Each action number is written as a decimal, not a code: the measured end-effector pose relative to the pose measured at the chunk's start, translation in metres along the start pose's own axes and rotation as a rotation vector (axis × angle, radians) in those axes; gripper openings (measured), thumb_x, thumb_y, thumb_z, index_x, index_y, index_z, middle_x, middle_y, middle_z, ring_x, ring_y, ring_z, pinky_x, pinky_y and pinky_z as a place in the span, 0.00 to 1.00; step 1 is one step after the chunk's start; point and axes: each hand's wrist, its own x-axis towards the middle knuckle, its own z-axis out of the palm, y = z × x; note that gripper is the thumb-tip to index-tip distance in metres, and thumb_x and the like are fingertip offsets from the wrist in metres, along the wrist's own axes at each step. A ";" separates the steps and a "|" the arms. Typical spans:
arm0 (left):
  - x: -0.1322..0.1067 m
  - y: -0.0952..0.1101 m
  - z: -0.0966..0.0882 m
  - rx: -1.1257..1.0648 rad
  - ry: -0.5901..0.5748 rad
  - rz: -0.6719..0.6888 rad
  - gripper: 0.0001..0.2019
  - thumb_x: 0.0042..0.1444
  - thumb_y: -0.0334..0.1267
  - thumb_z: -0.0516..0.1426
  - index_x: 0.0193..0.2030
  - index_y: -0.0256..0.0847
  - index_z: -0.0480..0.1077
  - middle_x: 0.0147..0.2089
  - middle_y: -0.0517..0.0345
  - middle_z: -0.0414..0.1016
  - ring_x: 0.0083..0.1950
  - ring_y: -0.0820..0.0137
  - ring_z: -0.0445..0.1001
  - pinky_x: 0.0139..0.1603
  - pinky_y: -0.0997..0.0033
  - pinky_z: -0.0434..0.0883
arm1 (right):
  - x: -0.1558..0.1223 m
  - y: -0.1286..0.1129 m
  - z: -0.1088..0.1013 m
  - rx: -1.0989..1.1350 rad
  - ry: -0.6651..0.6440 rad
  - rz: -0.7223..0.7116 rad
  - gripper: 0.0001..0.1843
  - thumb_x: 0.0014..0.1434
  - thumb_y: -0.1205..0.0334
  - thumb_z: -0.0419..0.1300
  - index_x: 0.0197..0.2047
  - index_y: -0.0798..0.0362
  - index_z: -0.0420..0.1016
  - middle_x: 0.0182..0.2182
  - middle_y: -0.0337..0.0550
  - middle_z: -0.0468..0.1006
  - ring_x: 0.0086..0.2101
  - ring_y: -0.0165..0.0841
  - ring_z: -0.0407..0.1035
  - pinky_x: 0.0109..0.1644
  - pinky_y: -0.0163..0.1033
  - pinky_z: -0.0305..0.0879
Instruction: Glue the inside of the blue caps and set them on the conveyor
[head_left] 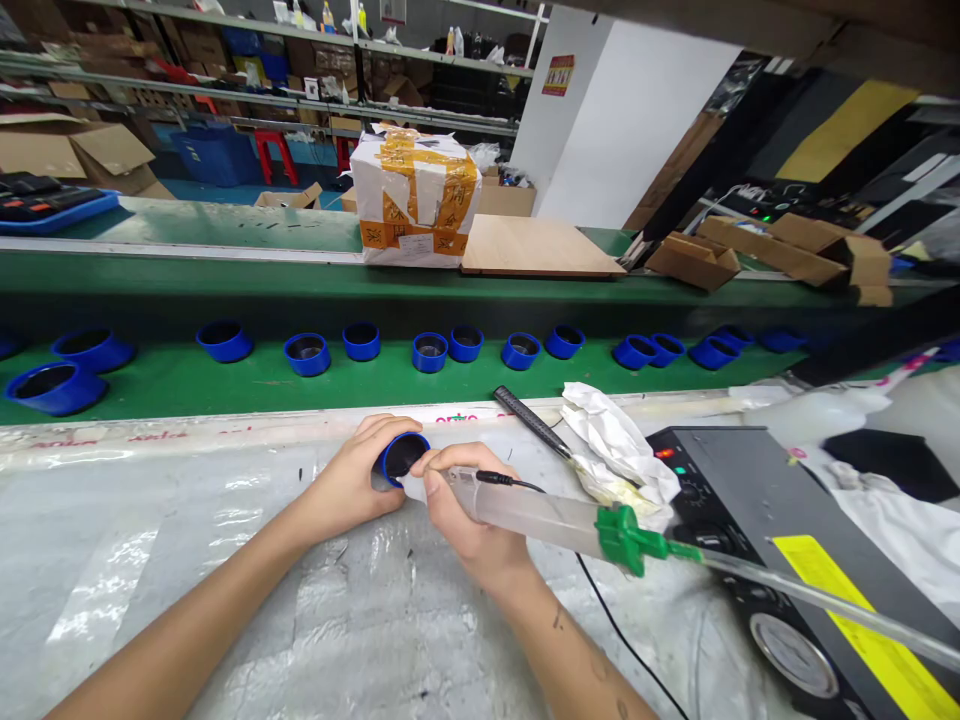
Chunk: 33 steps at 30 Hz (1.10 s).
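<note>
Wrapped round a small blue plastic cup [397, 462], the fingers of the left hand [349, 482] clamp it over a plastic-sheeted bench [165, 590]. A translucent dispensing syringe [525, 515] is gripped in the closed right hand [469, 510], its nozzle end at the cup's mouth. The cup should handle as light, stiff and smooth, and is best taken by its wall, with the rim left free. The rigid barrel is best held near the nozzle, though its green adapter [622, 540] and air hose [825, 600] may drag. Both forearms angle inward.

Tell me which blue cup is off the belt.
The blue cup gripped in the left hand; all the others sit on the green conveyor belt.
</note>
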 end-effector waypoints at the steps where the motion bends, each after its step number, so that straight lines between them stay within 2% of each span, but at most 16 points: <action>1: 0.000 -0.001 0.000 -0.002 -0.001 0.007 0.26 0.52 0.27 0.62 0.58 0.46 0.67 0.62 0.51 0.73 0.65 0.55 0.70 0.67 0.50 0.70 | 0.000 0.001 0.000 0.004 -0.002 -0.001 0.03 0.61 0.65 0.63 0.39 0.48 0.76 0.35 0.42 0.87 0.32 0.35 0.82 0.39 0.38 0.77; 5: -0.001 -0.003 0.000 -0.002 0.001 0.024 0.27 0.53 0.28 0.62 0.59 0.47 0.67 0.62 0.52 0.73 0.66 0.56 0.69 0.68 0.51 0.69 | 0.000 0.001 0.003 -0.001 0.012 -0.019 0.04 0.60 0.66 0.64 0.39 0.48 0.76 0.35 0.41 0.86 0.33 0.35 0.81 0.41 0.39 0.77; 13: -0.001 -0.003 0.000 0.017 0.022 0.018 0.27 0.53 0.30 0.63 0.60 0.47 0.66 0.61 0.51 0.73 0.65 0.55 0.70 0.65 0.50 0.71 | 0.005 -0.004 0.008 0.042 0.050 -0.027 0.03 0.59 0.65 0.64 0.37 0.47 0.76 0.34 0.40 0.86 0.36 0.36 0.82 0.41 0.39 0.78; 17: -0.001 -0.002 -0.001 0.017 0.017 -0.005 0.26 0.54 0.30 0.62 0.61 0.47 0.66 0.61 0.50 0.73 0.65 0.55 0.70 0.65 0.52 0.72 | 0.006 -0.004 0.010 0.081 0.065 -0.035 0.04 0.59 0.66 0.64 0.37 0.48 0.76 0.34 0.40 0.85 0.34 0.34 0.81 0.40 0.38 0.78; 24: 0.000 -0.003 0.000 0.013 0.014 0.001 0.26 0.54 0.32 0.63 0.61 0.46 0.66 0.62 0.50 0.73 0.65 0.54 0.70 0.66 0.50 0.71 | 0.008 -0.004 0.011 0.111 0.106 -0.043 0.04 0.60 0.67 0.65 0.38 0.48 0.77 0.34 0.39 0.85 0.35 0.34 0.81 0.42 0.39 0.78; 33: 0.000 -0.004 0.000 0.045 0.008 0.019 0.27 0.55 0.31 0.62 0.61 0.47 0.66 0.63 0.52 0.73 0.65 0.56 0.70 0.67 0.51 0.69 | 0.008 0.005 0.009 0.155 0.139 -0.023 0.05 0.62 0.67 0.65 0.40 0.47 0.77 0.38 0.40 0.84 0.41 0.36 0.81 0.52 0.44 0.75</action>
